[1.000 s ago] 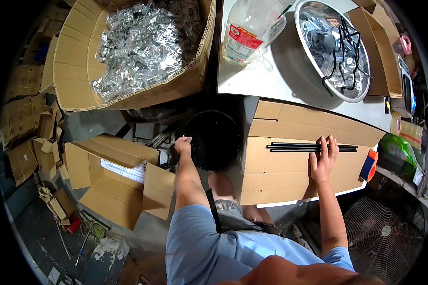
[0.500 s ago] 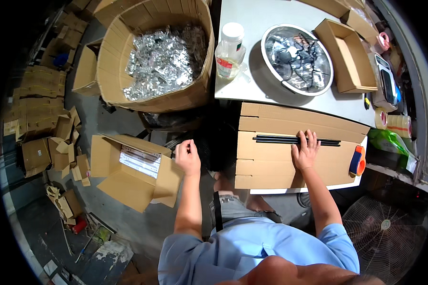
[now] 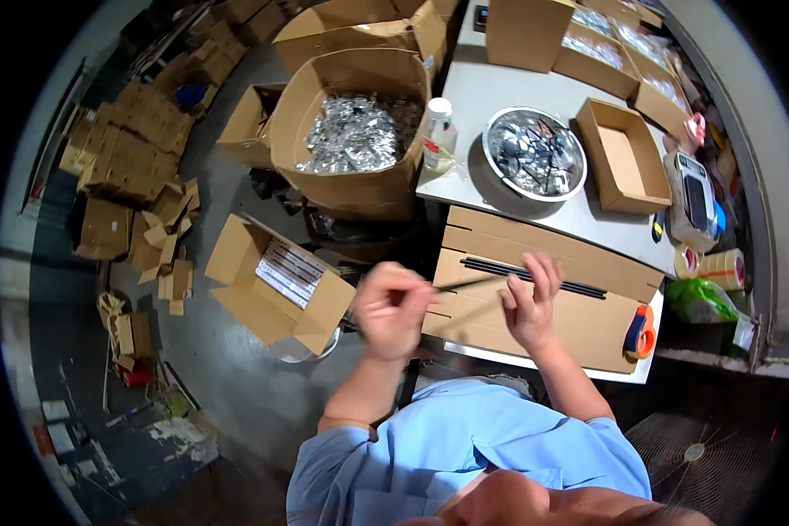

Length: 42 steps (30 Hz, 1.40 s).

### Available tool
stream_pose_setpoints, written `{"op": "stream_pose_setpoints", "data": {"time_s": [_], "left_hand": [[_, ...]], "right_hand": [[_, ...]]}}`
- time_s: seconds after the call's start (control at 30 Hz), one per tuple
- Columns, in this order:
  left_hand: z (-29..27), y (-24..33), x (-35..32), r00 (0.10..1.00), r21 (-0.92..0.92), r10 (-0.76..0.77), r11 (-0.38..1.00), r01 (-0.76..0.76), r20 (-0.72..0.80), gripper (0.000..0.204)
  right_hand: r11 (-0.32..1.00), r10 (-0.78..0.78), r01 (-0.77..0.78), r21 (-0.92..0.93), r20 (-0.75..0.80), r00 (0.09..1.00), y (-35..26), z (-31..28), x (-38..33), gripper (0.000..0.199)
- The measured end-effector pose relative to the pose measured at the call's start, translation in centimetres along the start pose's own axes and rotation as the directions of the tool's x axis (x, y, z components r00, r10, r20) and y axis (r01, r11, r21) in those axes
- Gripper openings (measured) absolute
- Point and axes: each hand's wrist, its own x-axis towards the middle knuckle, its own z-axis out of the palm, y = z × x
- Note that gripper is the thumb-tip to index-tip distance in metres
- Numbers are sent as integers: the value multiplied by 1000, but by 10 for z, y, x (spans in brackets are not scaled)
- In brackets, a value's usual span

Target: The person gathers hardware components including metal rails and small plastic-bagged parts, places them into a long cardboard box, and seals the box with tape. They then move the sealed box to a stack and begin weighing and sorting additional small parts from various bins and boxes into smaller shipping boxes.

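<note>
My left hand (image 3: 393, 311) is raised in front of me, its thumb and fingers pinched on one end of a thin dark rod (image 3: 469, 283). The rod slants across above the cardboard toward my right hand (image 3: 533, 307). That hand is lifted with thumb and fingers apart, close to the rod's far end; whether it touches the rod I cannot tell. Beneath both hands lies a flat cardboard sheet (image 3: 557, 346) with slits along its edge. Several long black rods (image 3: 579, 287) rest side by side on it, partly hidden by my right hand.
An orange and dark blue tape roll (image 3: 642, 333) sits at the sheet's right end. Behind it stand a metal bowl (image 3: 580, 180) of small parts, a bottle (image 3: 438, 140) and a cardboard tray (image 3: 592, 131). At left are an open carton (image 3: 228, 254) and a large box (image 3: 289, 145) of shiny pieces.
Both hands have come up toward each other; the right has left the black rods on the sheet. A thin dark rod now shows between them. The whole view has shifted.
</note>
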Motion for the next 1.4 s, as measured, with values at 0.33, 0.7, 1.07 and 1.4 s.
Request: {"op": "stream_pose_setpoints", "data": {"time_s": [0.33,0.7,1.07,1.4], "left_hand": [[-155,-128,-86,815,506,-416,641,577,-403,29],[-483,-225,-99,455,529,-341,-162,833,-823,43],[-545,-295,-123,-156,-429,-592,353,832,-791,63],[-374,-152,-39,243,-49,-245,793,608,-939,38]], "right_hand": [[880,432,-217,-423,522,735,110,33,-107,38],[415,859,-373,-830,223,461,81,72,-166,54],[338,925,-522,-783,173,338,26,106,-170,54],[373,919,-673,-639,152,365,53,120,-164,59]]}}
